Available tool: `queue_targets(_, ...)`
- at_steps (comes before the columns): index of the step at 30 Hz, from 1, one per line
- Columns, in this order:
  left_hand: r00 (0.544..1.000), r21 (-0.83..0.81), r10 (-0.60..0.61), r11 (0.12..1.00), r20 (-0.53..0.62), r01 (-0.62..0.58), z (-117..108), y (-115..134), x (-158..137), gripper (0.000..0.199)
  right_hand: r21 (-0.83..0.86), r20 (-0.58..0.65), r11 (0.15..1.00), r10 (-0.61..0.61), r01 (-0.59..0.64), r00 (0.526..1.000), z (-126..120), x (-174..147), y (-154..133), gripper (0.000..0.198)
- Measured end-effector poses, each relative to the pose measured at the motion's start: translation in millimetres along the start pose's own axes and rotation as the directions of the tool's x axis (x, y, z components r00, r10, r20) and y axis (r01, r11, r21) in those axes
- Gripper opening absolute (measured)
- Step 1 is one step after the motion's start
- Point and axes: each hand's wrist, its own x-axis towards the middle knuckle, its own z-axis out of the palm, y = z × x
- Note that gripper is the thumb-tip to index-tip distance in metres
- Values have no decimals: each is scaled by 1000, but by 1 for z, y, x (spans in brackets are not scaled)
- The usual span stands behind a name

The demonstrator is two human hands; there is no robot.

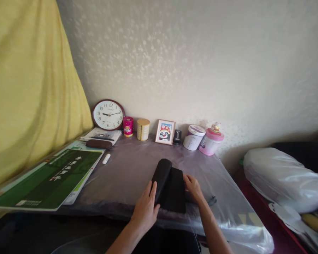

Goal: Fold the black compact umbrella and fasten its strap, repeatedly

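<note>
Near the front of the table lies a black case point(162, 178), with a long rounded part at the left and a flat black panel point(176, 190) spread out to its right. My left hand point(146, 208) grips the rounded part from its left side, thumb at the near end. At the panel's right edge, the curled fingers of my right hand point(193, 186) hold the border; their tips are partly hidden. A small dark item point(212, 201), too blurred to name, lies beside my right wrist.
A green book point(50, 176), brown case point(98, 144) and white stick-shaped item point(106, 158) lie left. Along the wall stand a clock point(108, 114), pink can point(128, 127), yellow-lidded can point(143, 129), panda picture point(165, 132), black stapler-like item point(177, 137) and two tubs point(194, 137).
</note>
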Motion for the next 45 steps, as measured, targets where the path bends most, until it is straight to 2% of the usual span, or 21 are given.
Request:
queue_targets(3, 1000, -23, 21, 1000, -7, -21, 0, -4, -2, 77, 106, 63, 994, 14, -21, 998, 3, -9, -10, 42)
queue_targets(7, 1000, -48, 18, 999, 9, -17, 2, -8, -3, 86, 79, 32, 997, -30, 28, 999, 7, -14, -25, 39)
queue_targets(12, 1000, -40, 22, 999, 11, -22, 5, -8, -2, 85, 119, 44, 990, -74, 69, 996, 17, -14, -45, 34)
queue_targets(19, 1000, -17, -7, 1000, 8, 7, 5, -5, -2, 82, 226, 155, 974, -39, 3, 987, 48, -5, -86, 39)
queue_targets(25, 1000, -17, -15, 1000, -2, 15, 6, -6, 0, 81, 180, 178, 984, -34, 2, 984, 71, -1, -94, 45)
queue_targets(28, 1000, -11, -26, 1000, -11, 26, 9, -7, 2, 81, 171, 227, 985, -64, 25, 972, 76, -4, -97, 39)
queue_targets(32, 998, -9, -28, 1000, -52, 27, 12, -11, 1, 85, 154, 311, 981, -159, 115, 937, 78, -11, -104, 16)
queue_targets(36, 986, -28, 38, 999, -163, -43, 11, -15, -7, 92, 66, 300, 968, -250, 242, 921, 75, -16, -109, 14)
queue_targets(39, 961, 88, 94, 993, -260, -73, 5, -12, -12, 90, 64, 315, 962, -270, 264, 910, 74, -18, -109, 14)
queue_targets(42, 923, 261, 190, 960, -335, -103, 2, -8, -12, 78, 42, 324, 955, -292, 295, 900, 74, -21, -109, 15)
queue_targets(45, 887, 356, 301, 919, -350, -171, 5, -10, -9, 60, 5, 319, 938, -329, 346, 889, 74, -25, -109, 16)
